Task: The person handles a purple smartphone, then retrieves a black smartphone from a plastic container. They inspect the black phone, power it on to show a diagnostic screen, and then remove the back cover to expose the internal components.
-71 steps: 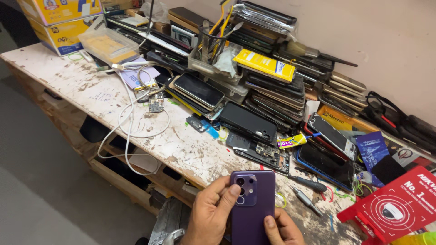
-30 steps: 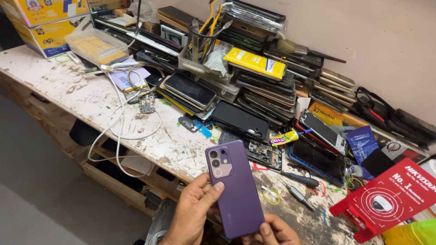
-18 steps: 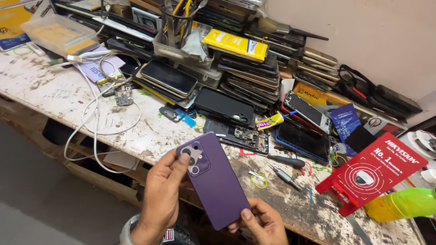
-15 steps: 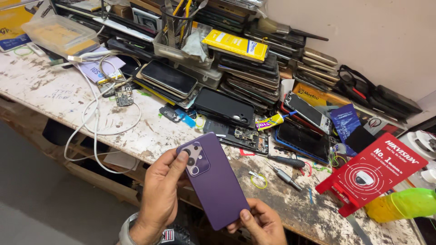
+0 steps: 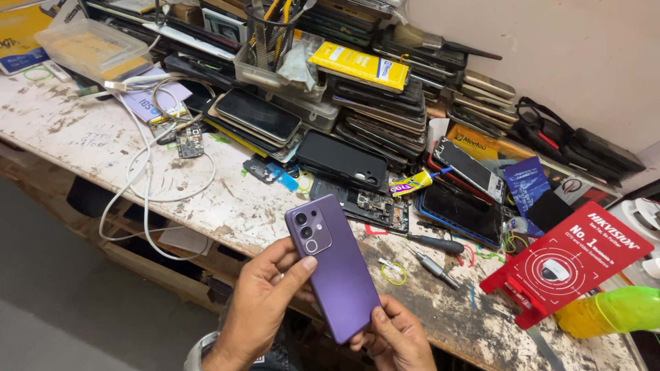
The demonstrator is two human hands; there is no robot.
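While hands (image 5: 323, 309) grip purple phone (image 5: 337, 271), cluttered workbench (image 5: 82, 144)

One purple phone (image 5: 335, 268), two hands (image 5: 258, 306)

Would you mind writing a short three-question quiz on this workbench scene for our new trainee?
1. True or false: the purple phone is held with its back and camera lenses facing the viewer.
2. Which hand has its thumb beside the camera block? A) the left hand B) the right hand C) neither
3. Fill in: on the workbench, just right of the phone, lies a black-handled ____.

Key:
1. True: the lenses show at the upper end of the phone.
2. A: the left thumb tip rests by the lenses; the right hand supports the lower corner.
3. Screwdriver, lying flat near a yellow rubber band.
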